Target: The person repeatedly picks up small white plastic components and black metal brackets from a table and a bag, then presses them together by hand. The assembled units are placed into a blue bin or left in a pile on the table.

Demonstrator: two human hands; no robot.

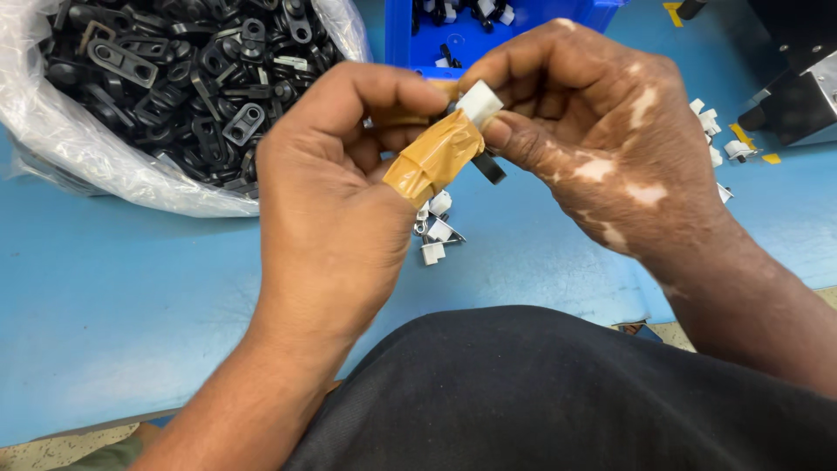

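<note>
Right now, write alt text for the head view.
Two hands meet above a blue table: the left hand, thumb wrapped in tan tape, and the right hand pinch a small white plastic piece joined to a black part. A clear bag of black clips sits at left.

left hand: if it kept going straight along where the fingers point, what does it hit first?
Probably the right hand. The left hand points up and right, and its taped thumb already touches the small white part pinched between both hands. The blue bin lies beyond; depth unclear.
</note>
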